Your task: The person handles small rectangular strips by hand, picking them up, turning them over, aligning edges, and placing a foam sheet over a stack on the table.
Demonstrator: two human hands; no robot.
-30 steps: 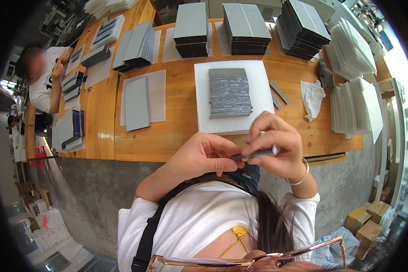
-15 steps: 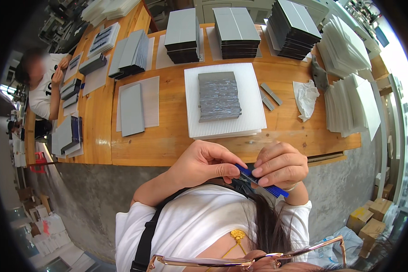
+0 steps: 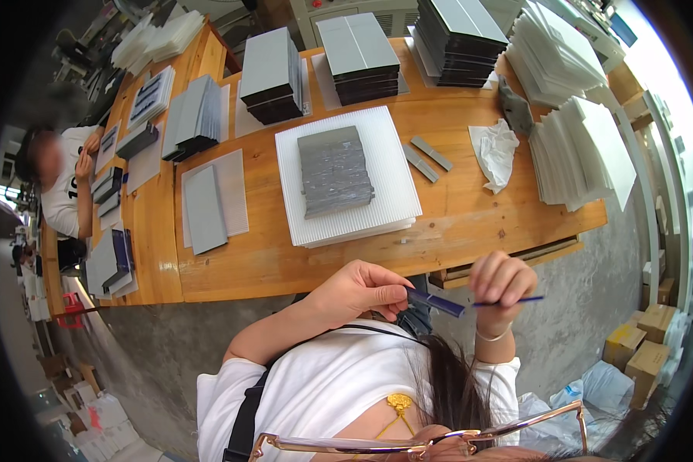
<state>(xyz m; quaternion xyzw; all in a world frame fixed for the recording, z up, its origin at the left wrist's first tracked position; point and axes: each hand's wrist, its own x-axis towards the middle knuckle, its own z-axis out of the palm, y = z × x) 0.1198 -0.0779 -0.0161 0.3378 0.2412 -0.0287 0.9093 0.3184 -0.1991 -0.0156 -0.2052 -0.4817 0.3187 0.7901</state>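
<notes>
My left hand [image 3: 366,291] pinches one end of a dark blue flat strip [image 3: 443,303] between thumb and fingers, and the strip points to the right. To the right, my right hand [image 3: 503,286] is closed on a thin blue strip [image 3: 527,299] seen nearly edge-on; whether it is one piece or several, I cannot tell. The two hands are apart, just off the table's front edge. Beyond them, a stack of thin grey strips [image 3: 333,173] lies on a pile of white ribbed sheets [image 3: 400,185]. Two loose grey strips [image 3: 431,153] lie right of that pile.
Tall stacks of grey panels [image 3: 358,46] line the table's [image 3: 246,273] back. White sheets [image 3: 581,154] and a crumpled white paper [image 3: 494,156] are at the right. A grey panel [image 3: 205,212] lies on the left. A co-worker [image 3: 65,169] sits at the far left.
My hands have parted: the right moved right with a thin blue strip, while the left keeps a blue strip. The view has shifted, so the table appears further left.
</notes>
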